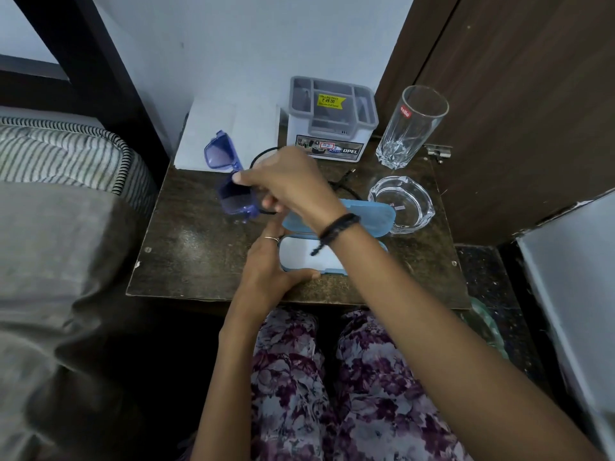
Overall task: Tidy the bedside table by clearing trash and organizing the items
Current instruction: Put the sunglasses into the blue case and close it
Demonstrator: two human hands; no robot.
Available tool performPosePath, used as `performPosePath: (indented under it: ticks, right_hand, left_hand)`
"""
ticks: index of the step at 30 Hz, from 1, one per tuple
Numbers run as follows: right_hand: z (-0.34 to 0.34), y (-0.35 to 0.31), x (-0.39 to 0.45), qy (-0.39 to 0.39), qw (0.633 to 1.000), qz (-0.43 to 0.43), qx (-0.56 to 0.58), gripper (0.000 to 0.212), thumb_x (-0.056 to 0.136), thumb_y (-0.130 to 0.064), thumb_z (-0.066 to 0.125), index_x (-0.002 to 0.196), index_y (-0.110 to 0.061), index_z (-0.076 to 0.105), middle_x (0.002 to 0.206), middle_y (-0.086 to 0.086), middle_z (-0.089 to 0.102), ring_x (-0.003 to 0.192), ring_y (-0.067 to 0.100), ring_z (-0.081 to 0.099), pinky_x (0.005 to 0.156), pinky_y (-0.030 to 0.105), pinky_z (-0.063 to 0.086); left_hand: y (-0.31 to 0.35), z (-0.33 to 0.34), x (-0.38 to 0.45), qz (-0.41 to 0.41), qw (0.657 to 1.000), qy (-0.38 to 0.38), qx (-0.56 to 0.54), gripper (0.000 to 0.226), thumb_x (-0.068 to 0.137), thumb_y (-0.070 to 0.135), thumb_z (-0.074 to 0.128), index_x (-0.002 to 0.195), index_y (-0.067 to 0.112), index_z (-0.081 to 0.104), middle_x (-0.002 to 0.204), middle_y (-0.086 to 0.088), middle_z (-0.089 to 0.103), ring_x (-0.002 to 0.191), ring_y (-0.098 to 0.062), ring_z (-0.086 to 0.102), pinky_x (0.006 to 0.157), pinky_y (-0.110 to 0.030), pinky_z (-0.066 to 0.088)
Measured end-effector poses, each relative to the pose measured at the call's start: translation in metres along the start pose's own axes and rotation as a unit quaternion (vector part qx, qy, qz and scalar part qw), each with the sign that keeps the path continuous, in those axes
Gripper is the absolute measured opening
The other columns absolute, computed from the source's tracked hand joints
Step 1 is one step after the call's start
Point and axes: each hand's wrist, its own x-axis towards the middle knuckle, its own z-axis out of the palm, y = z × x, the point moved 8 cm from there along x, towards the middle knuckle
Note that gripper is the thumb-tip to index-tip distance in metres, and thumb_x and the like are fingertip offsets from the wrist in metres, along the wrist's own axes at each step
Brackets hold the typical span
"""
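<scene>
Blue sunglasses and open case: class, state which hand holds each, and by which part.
The right hand pinches the blue sunglasses at the bridge between the lenses. The left hand steadies the open case at its left end.

I see the worktop [186,261] standing between the bed [60,201] on its left and a door [515,111] on its right. At its back stands the organizer [332,128], with paper [229,134] to its left and the glass [411,128] to its right. The ashtray [404,204] sits in front of the glass. The open case [332,237] lies near the front edge, just left of the ashtray, a cable [346,188] behind it. The glasses [229,181] are held above the worktop, left of the case.
</scene>
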Motion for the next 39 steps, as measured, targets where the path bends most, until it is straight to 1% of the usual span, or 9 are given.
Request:
performPosePath:
  ticks: [4,9,18,22,26,28,31,35,39]
  right_hand:
    - [-0.048,0.009,-0.032,-0.006,0.999,-0.017,0.027,0.017,0.08,-0.022,0.071,0.08,-0.005,0.072,0.06,0.0,0.063,0.035,0.002,0.045,0.035,0.014,0.031]
    - [-0.103,0.042,-0.063,0.02,0.994,-0.049,-0.098,0.009,0.08,-0.025,0.071,0.077,-0.018,0.075,0.049,-0.004,0.061,0.038,0.0,0.047,0.04,0.014,0.039]
    - [-0.083,0.083,-0.068,-0.046,0.916,-0.119,-0.379,0.023,0.096,-0.026,0.051,0.11,-0.027,0.068,0.098,0.0,0.064,0.094,0.022,0.06,0.073,0.038,0.048]
    - [-0.069,0.088,-0.072,-0.032,0.906,-0.147,-0.395,0.024,0.096,-0.026,0.05,0.113,-0.025,0.067,0.102,0.001,0.062,0.092,0.025,0.062,0.074,0.044,0.052]
    - [-0.092,0.063,-0.089,0.162,0.892,-0.247,-0.341,0.02,0.092,-0.029,0.056,0.099,-0.019,0.071,0.092,-0.001,0.064,0.072,0.009,0.055,0.06,0.033,0.054]
    - [-0.102,0.059,-0.091,0.215,0.881,-0.259,-0.331,0.026,0.093,-0.025,0.056,0.115,-0.016,0.066,0.108,0.003,0.062,0.091,0.01,0.055,0.076,0.029,0.053]
    - [-0.101,0.075,-0.075,0.15,0.915,-0.186,-0.326,0.044,0.097,-0.028,0.049,0.138,-0.016,0.045,0.135,0.005,0.052,0.119,0.02,0.05,0.098,0.035,0.045]
    - [-0.095,0.08,-0.086,0.152,0.917,-0.219,-0.296,0.031,0.098,-0.019,0.047,0.125,-0.013,0.06,0.116,0.001,0.062,0.099,0.018,0.062,0.083,0.036,0.053]
    - [-0.092,0.09,-0.102,0.177,0.902,-0.25,-0.303,0.027,0.095,-0.019,0.049,0.115,-0.011,0.066,0.109,0.001,0.064,0.097,0.013,0.061,0.09,0.024,0.049]
  left_hand:
    - [0.005,-0.002,0.0,0.011,1.0,0.009,-0.004,0.086,0.059,0.01,0.085,0.13,0.019,0.038,0.103,0.009,0.053,0.097,-0.012,0.05,0.065,0.0,0.036]
    - [0.004,-0.002,-0.002,0.012,1.0,0.009,-0.023,0.099,0.059,0.008,0.085,0.139,0.027,0.03,0.109,0.012,0.052,0.09,-0.004,0.05,0.066,0.005,0.036]
    - [-0.008,0.001,0.001,0.017,0.998,0.016,-0.059,0.077,0.058,0.011,0.086,0.108,0.02,0.029,0.102,0.023,0.046,0.09,0.017,0.052,0.07,0.002,0.04]
    - [-0.007,0.002,0.002,0.031,0.994,0.014,-0.1,0.089,0.05,0.024,0.087,0.116,0.02,0.027,0.112,0.019,0.047,0.093,0.02,0.054,0.075,-0.002,0.044]
    - [-0.006,-0.001,0.003,0.048,0.991,0.028,-0.125,0.101,0.043,0.032,0.083,0.124,0.028,0.022,0.119,0.014,0.046,0.098,0.015,0.056,0.079,-0.004,0.045]
    - [-0.005,-0.001,0.002,0.052,0.991,0.032,-0.118,0.105,0.046,0.028,0.085,0.129,0.029,0.02,0.12,0.016,0.046,0.101,0.015,0.056,0.08,-0.004,0.045]
    - [-0.006,0.001,0.002,0.051,0.993,0.03,-0.103,0.108,0.055,0.006,0.087,0.136,0.022,0.017,0.116,0.02,0.045,0.097,0.023,0.052,0.078,0.0,0.043]
    - [-0.009,0.001,0.002,0.04,0.994,0.022,-0.095,0.119,0.049,0.03,0.087,0.141,0.026,0.012,0.115,0.025,0.044,0.095,0.023,0.053,0.075,0.001,0.043]
    - [-0.012,-0.001,0.002,0.032,0.995,0.034,-0.086,0.122,0.053,0.026,0.088,0.144,0.026,0.007,0.116,0.022,0.046,0.098,0.02,0.053,0.08,-0.001,0.043]
